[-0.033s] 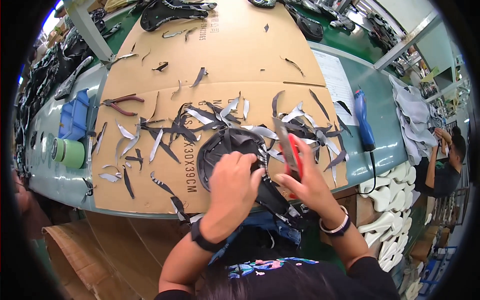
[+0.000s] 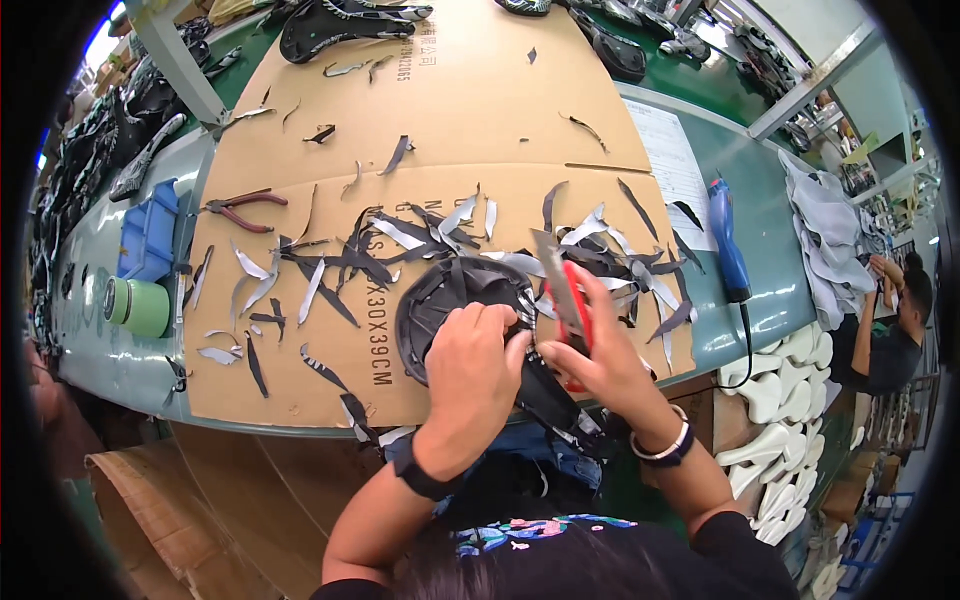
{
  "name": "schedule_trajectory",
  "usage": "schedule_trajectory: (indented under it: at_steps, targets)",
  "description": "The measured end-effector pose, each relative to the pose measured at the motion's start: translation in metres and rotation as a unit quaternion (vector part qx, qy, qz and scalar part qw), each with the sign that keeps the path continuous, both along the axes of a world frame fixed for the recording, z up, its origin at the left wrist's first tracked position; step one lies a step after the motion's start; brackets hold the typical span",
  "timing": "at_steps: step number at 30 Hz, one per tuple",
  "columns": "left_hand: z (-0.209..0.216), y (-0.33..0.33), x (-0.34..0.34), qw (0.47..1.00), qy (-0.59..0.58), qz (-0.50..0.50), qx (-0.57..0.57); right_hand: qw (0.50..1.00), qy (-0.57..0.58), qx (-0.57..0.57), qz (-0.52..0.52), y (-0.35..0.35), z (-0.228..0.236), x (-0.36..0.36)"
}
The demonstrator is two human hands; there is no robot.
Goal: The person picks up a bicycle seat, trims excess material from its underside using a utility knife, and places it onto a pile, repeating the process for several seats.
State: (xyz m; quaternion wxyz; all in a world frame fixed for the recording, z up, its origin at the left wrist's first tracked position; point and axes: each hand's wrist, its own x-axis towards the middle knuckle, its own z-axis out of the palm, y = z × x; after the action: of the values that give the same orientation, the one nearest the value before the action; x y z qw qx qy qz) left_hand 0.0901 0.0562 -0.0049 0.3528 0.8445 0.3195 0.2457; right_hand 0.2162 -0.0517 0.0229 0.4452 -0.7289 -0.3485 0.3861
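A black bicycle saddle point(image 2: 425, 300) lies underside up at the cardboard's near edge, its narrow nose toward me. My left hand point(image 2: 475, 355) rests on the saddle, fingers curled and thumb bent in at its inner rim. Whatever those fingertips pinch is hidden. My right hand point(image 2: 610, 350) is wrapped around a red-handled cutter point(image 2: 566, 290) with a flat grey blade pointing up and away from me. The cutter is just right of the saddle's rim, close to my left thumb; whether it touches the cover cannot be made out.
Black and grey trimmed strips point(image 2: 365, 255) litter the cardboard sheet point(image 2: 480, 110). Pliers point(image 2: 245, 208), a blue bin point(image 2: 148, 232) and a green cup point(image 2: 137, 306) are at left. At right stand a corded blue tool point(image 2: 728, 240) and white saddle shells point(image 2: 775, 400). A person point(image 2: 890, 320) works beyond.
My right hand and the cutter have moved slightly left, toward the saddle's rim. My left hand has shifted a little to the right, its fingers staying on the saddle.
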Motion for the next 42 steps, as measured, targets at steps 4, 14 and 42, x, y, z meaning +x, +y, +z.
schedule_trajectory:
  at_steps: [4, 14, 42]
  targets:
    - [-0.004, -0.002, 0.005, 0.997, -0.022, 0.008, -0.071, 0.990, -0.113, 0.077, 0.047, 0.008, -0.018, 0.006]
    - [0.004, 0.020, -0.017, 0.948, -0.078, -0.067, -0.303, 0.937, -0.324, 0.128, 0.021, -0.026, 0.006, 0.000]
    - [0.033, 0.154, -0.023, 0.803, -0.196, -0.092, -0.556, 0.979, -0.133, 0.132, -0.078, 0.022, 0.061, 0.041]
